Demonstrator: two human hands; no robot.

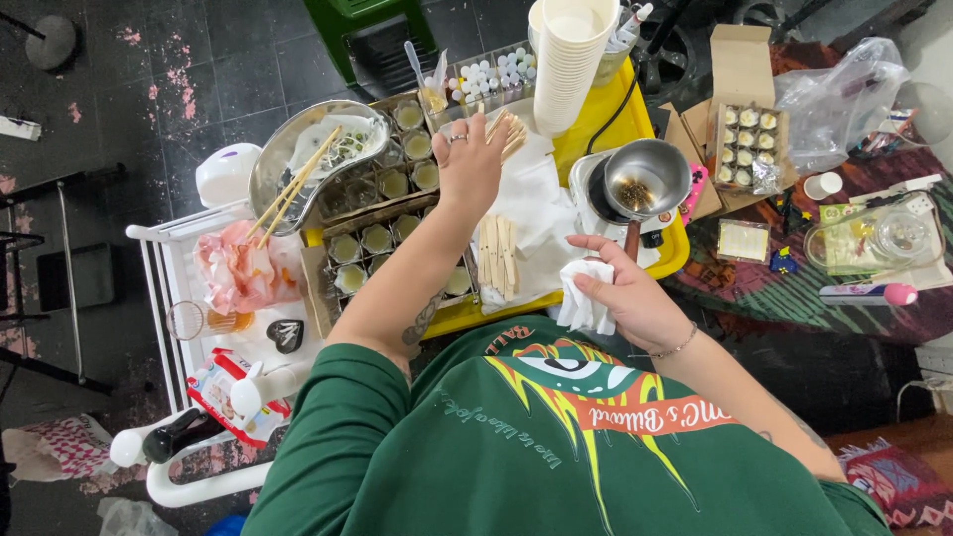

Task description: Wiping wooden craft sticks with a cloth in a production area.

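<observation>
Hands work over a yellow tray (596, 129). Left hand (469, 164), fingers extended and loosely spread, reaches to the wooden sticks (508, 134) at the tray's far side; whether it grips them cannot be told. Right hand (630, 298), at the tray's near edge, is clenched on a crumpled white tissue (586, 298). More flat sticks (499, 256) lie on the tray, long axes pointing away from the person. Metal pot (645, 179) on the tray's right holds dark residue. Small cups (382, 213) left of the tray hold pale wax.
</observation>
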